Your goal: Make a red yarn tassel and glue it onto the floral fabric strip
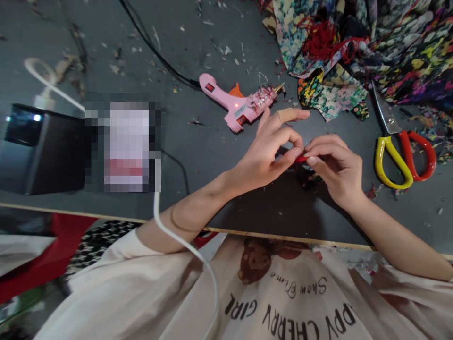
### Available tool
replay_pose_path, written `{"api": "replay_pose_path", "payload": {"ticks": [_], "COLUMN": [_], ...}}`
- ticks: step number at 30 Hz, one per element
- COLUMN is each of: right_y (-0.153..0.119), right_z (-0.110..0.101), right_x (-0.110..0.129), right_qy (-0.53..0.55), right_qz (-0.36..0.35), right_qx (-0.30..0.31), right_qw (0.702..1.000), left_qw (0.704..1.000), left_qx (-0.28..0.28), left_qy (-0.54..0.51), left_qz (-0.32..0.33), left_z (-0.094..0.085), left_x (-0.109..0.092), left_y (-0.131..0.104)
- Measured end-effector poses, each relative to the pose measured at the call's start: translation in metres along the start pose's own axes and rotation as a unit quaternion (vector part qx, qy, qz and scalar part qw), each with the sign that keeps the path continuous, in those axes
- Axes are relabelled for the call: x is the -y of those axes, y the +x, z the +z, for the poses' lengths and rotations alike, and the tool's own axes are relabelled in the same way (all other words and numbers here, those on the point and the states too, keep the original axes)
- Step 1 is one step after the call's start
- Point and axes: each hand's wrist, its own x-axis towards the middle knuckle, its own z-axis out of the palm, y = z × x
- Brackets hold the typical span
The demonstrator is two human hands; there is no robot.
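Note:
Between the fingertips of both hands is a small red piece [301, 159], mostly covered, so its kind does not show. My left hand [272, 146] pinches it from the left with thumb and index finger; a tan bandage wraps one of its raised fingers. From the right, my right hand [334, 165] pinches the same piece between thumb and fingertips. Just beyond the left hand lies a pink hot glue gun [235, 105] with an orange trigger, a lit light and threads tangled near its nozzle. Scissors [392, 137] with one yellow and one red handle lie right of my right hand.
Floral fabric [399, 52] with a tangle of red thread [322, 40] is heaped at the back right. A dark box-shaped device [53, 146] and a blurred-out object [127, 146] stand at the left. A white cable [187, 243] crosses over my left forearm. Scraps litter the grey table [198, 189].

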Motion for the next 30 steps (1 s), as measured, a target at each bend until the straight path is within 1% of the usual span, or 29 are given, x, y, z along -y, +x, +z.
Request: {"api": "replay_pose_path", "payload": {"ticks": [4, 9, 14, 16, 22, 27, 30], "right_y": [0.001, 0.000, -0.002, -0.004, -0.008, -0.006, -0.004], "right_z": [0.000, 0.001, 0.002, 0.003, 0.006, 0.006, 0.006], "right_x": [0.000, 0.000, -0.001, -0.002, 0.000, 0.001, 0.000], "right_qy": [0.008, 0.024, 0.042, 0.045, 0.143, 0.170, 0.185], "right_qz": [0.015, 0.021, 0.005, 0.009, 0.077, 0.083, 0.079], "right_qx": [-0.003, -0.007, -0.021, -0.024, -0.014, -0.013, -0.014], "right_qw": [1.000, 0.999, 0.999, 0.999, 0.987, 0.982, 0.979], "left_qw": [0.999, 0.998, 0.995, 0.994, 0.992, 0.991, 0.993], "left_qx": [0.015, 0.015, -0.005, -0.011, 0.003, 0.019, 0.013], "left_qy": [-0.026, -0.058, -0.090, -0.096, -0.115, -0.122, -0.115], "left_qz": [-0.016, -0.036, -0.046, -0.047, -0.044, -0.045, -0.039], "left_z": [0.000, 0.001, 0.004, 0.005, 0.009, 0.010, 0.011], "left_x": [-0.001, 0.000, -0.001, -0.001, 0.000, 0.002, 0.002], "left_y": [0.000, 0.001, 0.002, 0.002, 0.001, 0.001, 0.001]}}
